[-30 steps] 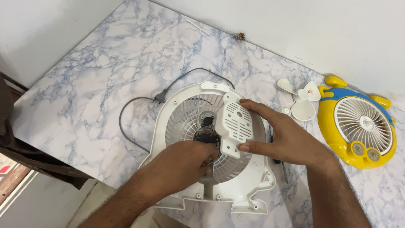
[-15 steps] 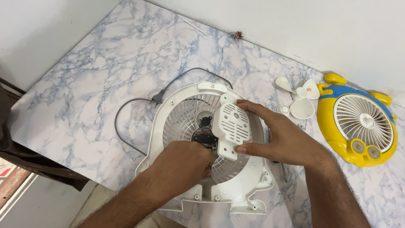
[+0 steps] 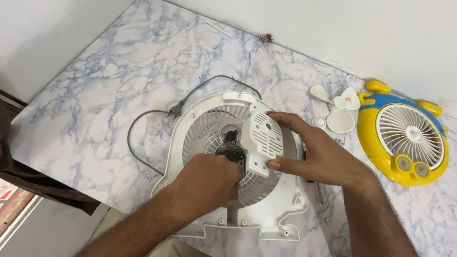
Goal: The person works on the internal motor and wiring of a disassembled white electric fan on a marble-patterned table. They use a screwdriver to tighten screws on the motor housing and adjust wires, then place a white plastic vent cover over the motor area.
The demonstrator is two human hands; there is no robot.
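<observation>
A white fan housing lies flat on the marble-patterned table, grille side down, near the front edge. The left hand comes in from the lower left with the forearm low over the housing; its fingers are curled shut at the dark motor in the middle of the grille, though what exactly they pinch is hidden under the knuckles. The right hand reaches in from the lower right, wrist raised, and grips a white slotted motor cover, thumb on its lower edge and fingers wrapped over its top and far side. The cover is tilted up on edge just right of the motor, touching the housing.

A grey power cord loops out from the housing to the left, its plug lying on the table. To the right lie a small white fan blade and a yellow and blue fan, well apart from the hands.
</observation>
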